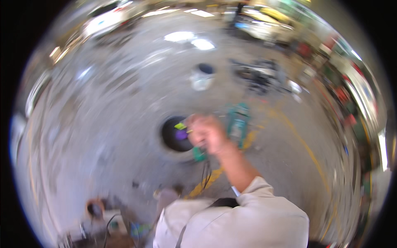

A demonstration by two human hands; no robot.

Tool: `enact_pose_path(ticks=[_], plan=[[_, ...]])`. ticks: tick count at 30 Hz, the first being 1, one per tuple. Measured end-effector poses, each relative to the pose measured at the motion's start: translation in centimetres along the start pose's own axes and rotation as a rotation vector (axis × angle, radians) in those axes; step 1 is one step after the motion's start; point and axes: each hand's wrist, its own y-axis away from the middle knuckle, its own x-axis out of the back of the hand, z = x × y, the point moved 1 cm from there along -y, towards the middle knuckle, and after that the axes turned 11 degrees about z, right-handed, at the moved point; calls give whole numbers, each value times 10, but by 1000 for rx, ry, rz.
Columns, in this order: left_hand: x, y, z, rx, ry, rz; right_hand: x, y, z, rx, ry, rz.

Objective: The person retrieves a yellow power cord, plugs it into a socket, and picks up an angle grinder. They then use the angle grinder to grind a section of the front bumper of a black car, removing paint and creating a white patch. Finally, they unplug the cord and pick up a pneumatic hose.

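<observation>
My right hand (206, 133) reaches forward over the floor, blurred by motion, its fingers curled. A green piece (199, 154) shows just under it, and a thin dark cord (206, 175) hangs below. What lies in the fingers is too blurred to make out. Left of the hand is a round container with a dark opening (168, 134); a purple patch (181, 135) and a yellow-green piece (180, 125) show against it. The hand overlaps its right rim, and I cannot tell whether they touch. My left hand is not in view.
A long teal-green object (239, 120) lies right of my hand. Farther off stand a pale bucket (202, 80) and a dark heap of parts (258, 74). Vehicles (264, 27) stand at the back. Lower left is a cluster of equipment with a brownish ring (95, 208).
</observation>
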Motion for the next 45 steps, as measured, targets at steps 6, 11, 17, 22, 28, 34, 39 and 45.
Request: enact_pose_path(ticks=[6,11,17,22,28,34,39,45], plan=[[186,-248,101,-166,-310,458,-110,-109,18,-6,-109,-27],[239,-294,147,145,-634,485,-236,-176,78,-62,10,-237],[203,-112,154,335,-1098,307,-324,-195,75,-163,-37,-578],[95,5,176,404,-1285,337,-390,-270,95,-362,-71,-739],[20,94,114,199,-1625,251,-440,-340,136,-475,-133,-918],[-106,108,56,531,-983,358,-504,-444,143,-450,17,-971],[-199,78,12,214,-219,599,-598,-518,147,-346,135,-1176],[-266,27,-65,-23,244,726,-738,-569,196,-181,341,-1180]])
